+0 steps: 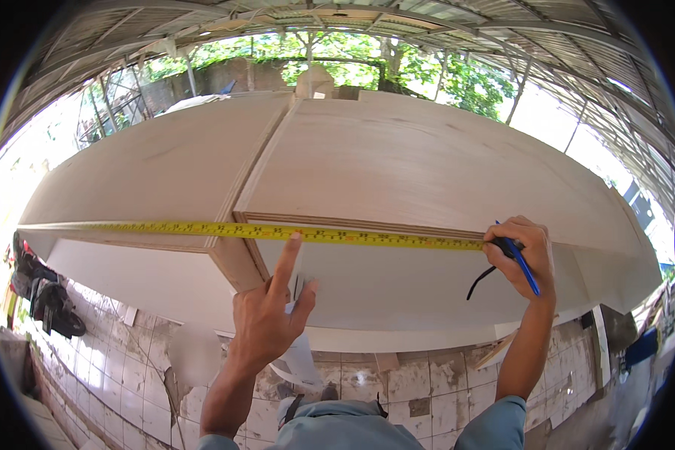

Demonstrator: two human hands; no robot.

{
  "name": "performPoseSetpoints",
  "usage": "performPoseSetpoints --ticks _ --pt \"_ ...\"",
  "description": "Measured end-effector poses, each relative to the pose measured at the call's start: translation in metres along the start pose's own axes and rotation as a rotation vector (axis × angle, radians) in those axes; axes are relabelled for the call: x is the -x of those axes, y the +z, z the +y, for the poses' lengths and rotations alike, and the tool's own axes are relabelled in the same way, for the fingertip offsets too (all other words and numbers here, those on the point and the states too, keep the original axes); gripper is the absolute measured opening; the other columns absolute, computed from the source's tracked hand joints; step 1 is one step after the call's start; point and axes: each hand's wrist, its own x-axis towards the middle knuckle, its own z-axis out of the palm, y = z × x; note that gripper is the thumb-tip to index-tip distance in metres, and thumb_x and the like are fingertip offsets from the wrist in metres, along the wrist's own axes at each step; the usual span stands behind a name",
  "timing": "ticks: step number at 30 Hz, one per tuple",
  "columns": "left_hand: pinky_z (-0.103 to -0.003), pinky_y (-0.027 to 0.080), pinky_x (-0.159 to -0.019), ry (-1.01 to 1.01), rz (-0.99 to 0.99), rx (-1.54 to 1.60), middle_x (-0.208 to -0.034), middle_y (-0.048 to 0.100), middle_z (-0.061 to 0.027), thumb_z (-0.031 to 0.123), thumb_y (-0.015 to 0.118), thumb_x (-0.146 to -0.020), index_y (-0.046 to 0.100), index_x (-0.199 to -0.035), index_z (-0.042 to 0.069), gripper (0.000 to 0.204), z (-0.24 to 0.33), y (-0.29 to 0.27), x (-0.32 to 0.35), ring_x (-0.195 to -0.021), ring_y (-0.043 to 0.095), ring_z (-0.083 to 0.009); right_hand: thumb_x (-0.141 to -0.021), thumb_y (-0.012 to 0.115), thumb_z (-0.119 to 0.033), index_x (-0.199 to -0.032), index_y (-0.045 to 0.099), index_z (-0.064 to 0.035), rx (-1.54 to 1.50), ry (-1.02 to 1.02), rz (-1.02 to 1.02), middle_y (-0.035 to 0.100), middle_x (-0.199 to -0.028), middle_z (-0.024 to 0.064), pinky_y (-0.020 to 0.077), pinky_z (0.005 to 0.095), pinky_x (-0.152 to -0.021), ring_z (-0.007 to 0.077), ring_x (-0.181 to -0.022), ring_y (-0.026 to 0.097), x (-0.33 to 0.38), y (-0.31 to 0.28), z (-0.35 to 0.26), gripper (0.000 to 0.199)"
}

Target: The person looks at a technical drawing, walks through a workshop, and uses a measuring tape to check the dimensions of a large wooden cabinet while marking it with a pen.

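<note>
A yellow tape measure [337, 237] stretches along the front edges of two pale plywood cabinets, from the far left to my right hand. My right hand [523, 255] is closed round its dark case, and a black wrist strap [480, 283] dangles from it. A blue pen [523, 266] is tucked between the same fingers. My left hand [266, 322] presses its stretched index fingertip on the tape, near where the cabinets meet. The thumb stands apart, while the other fingers curl in. A white sheet of paper [300, 364] hangs below this hand, apparently gripped by those curled fingers.
The right cabinet [405, 161] and left cabinet [165, 161] stand side by side with a narrow gap between. A motorcycle [52, 300] is parked at the left. Worn white tiles [127, 375] cover the floor. Loose boards [600, 345] lean at the right.
</note>
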Motion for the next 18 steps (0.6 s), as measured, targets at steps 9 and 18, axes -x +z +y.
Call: performPoseSetpoints --ticks 9,18 --pt "-0.036 0.046 -0.046 0.246 0.032 -0.058 -0.059 0.061 -0.0074 0.025 0.071 -0.093 0.035 -0.16 0.008 0.078 0.014 0.038 -0.006 -0.047 0.059 -0.0215 -0.071 0.074 -0.016 -0.079 0.073 -0.0057 0.039 -0.009 -0.015 0.063 -0.067 0.009 0.0481 0.0362 -0.066 0.0251 -0.068 0.061 0.0 0.0 0.005 0.013" --pt "-0.037 0.044 -0.039 0.266 -0.031 -0.032 -0.058 0.062 -0.0093 0.031 0.068 -0.094 0.021 -0.162 -0.002 0.089 0.043 0.073 -0.003 -0.039 0.052 -0.0198 -0.072 0.072 -0.018 -0.078 0.073 -0.0063 0.017 0.004 0.002 0.065 -0.069 0.0086 0.049 0.0376 -0.067 0.0266 -0.069 0.063 0.002 0.0 0.007 0.013"
